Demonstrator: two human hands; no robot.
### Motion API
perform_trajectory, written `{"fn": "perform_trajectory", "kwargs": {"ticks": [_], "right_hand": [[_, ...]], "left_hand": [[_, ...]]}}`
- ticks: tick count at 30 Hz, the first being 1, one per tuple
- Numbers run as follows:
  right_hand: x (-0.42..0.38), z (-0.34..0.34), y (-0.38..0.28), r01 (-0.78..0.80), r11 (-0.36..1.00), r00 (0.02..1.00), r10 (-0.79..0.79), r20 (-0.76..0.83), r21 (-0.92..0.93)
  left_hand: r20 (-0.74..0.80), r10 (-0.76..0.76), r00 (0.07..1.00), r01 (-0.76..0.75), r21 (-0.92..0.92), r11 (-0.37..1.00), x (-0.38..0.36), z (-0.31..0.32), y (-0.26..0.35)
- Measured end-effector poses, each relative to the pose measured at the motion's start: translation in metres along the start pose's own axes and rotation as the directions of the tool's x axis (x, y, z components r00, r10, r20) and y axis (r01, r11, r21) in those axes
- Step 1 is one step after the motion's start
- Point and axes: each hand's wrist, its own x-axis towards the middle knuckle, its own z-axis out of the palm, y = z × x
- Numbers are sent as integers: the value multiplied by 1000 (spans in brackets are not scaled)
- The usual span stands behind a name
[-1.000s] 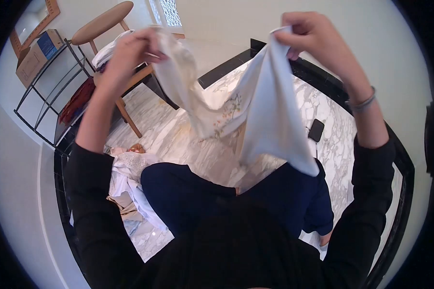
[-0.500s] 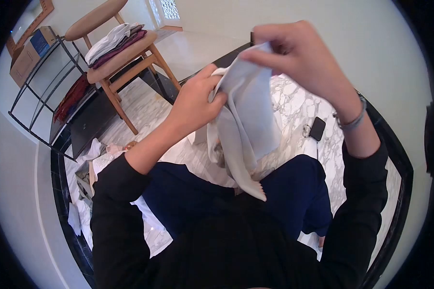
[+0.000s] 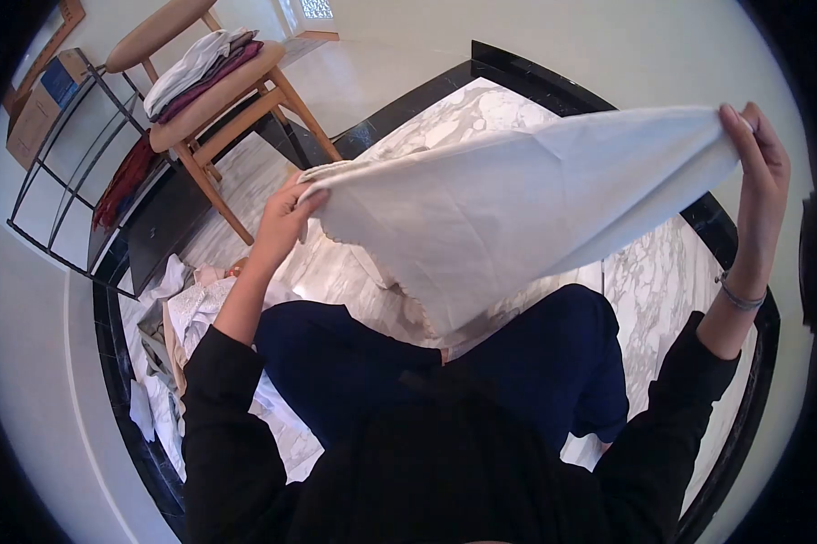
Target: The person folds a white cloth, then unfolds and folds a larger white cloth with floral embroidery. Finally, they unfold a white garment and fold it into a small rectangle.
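Note:
A pale white cloth (image 3: 517,195) is stretched in the air between my two hands, above my crossed legs. One corner, with a scalloped edge, is pinched by my left hand (image 3: 286,213). On the far right, my right hand (image 3: 760,140) grips the other end between thumb and fingers. The cloth hangs in a slack triangle, its lower tip near my lap. Creases run across it.
A wooden chair (image 3: 222,82) holds folded clothes (image 3: 195,77). Beside it stands a black metal rack (image 3: 64,195) with a cardboard box (image 3: 41,118). Heaped clothes (image 3: 191,308) lie on the marble floor at left.
My hands have moved far apart, the right one outward to the right and the left one to the left. The bunched cloth is now spread out and covers the phone on the floor.

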Motion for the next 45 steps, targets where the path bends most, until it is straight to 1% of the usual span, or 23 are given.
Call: {"fn": "perform_trajectory", "kwargs": {"ticks": [4,5,8,9,13,16,20,24,25,27,28,30,31,32,34,35,36,37,38,40,42,44,45], "right_hand": [[-11,-12,24,-48,997,999,47,-13,-59],[-11,-18,27,-52,998,998,54,37,-41],[-17,-21,31,-59,995,997,62,35,-80],[-18,-24,32,-59,996,997,62,42,-73],[-21,-30,41,-30,997,999,30,11,-66],[-25,-37,46,-41,998,999,41,14,-48],[-28,-43,46,-55,998,998,55,30,-29],[-30,-50,51,-61,998,977,62,206,-11],[-26,-45,50,-93,996,958,86,274,12],[-13,-23,49,-146,988,923,121,364,42],[-2,-7,49,-34,998,927,51,372,-52],[27,12,43,148,947,928,-33,372,-285],[46,17,54,258,884,936,-129,328,-390],[63,18,57,329,815,944,-275,181,-477],[99,5,50,406,691,853,-521,-21,-598],[106,-11,-7,239,675,952,-306,29,-698],[133,-20,6,285,641,826,-542,-157,-713],[148,-33,-6,216,551,773,-601,-203,-806],[171,-52,-2,389,697,747,-621,-236,-603],[153,-88,-64,511,793,824,-561,-74,-331],[134,-104,-106,516,827,849,-529,4,-223],[120,-111,-132,507,844,861,-505,59,-176],[115,-113,-142,499,850,866,-494,77,-166]], "left_hand": [[-46,-137,990,128,-147,981,-7,-17,-5],[-51,-161,986,153,-128,980,-7,-21,-5],[-102,-265,959,254,-112,961,-12,-28,11],[-95,-184,978,172,-119,978,-12,-33,4],[-200,-28,979,25,-15,1000,-10,-50,-10],[-192,-101,976,95,-42,995,-15,-64,-3],[-202,-66,977,61,-33,998,-23,-81,7],[-275,1,961,-39,-131,991,-18,-104,-1],[-249,-65,966,34,-127,991,-14,-118,-3],[-232,4,973,16,84,996,5,-124,21],[-220,37,975,5,190,982,15,-131,37],[-158,246,956,-100,614,783,43,-150,67],[-176,330,927,-111,714,692,56,-161,85],[-183,414,892,-109,801,589,70,-173,104],[-278,616,737,-99,857,505,94,-212,142],[-337,647,683,-3,886,464,104,-232,161],[-388,679,623,97,900,426,111,-256,181],[-283,759,587,-13,934,358,115,-279,201],[-174,825,538,-118,953,278,120,-308,221],[-127,896,426,-94,979,184,112,-300,282],[-224,908,353,-101,956,275,96,-287,334],[-499,828,257,-234,799,554,92,-288,370],[-556,807,201,-283,755,591,90,-289,384]]}}
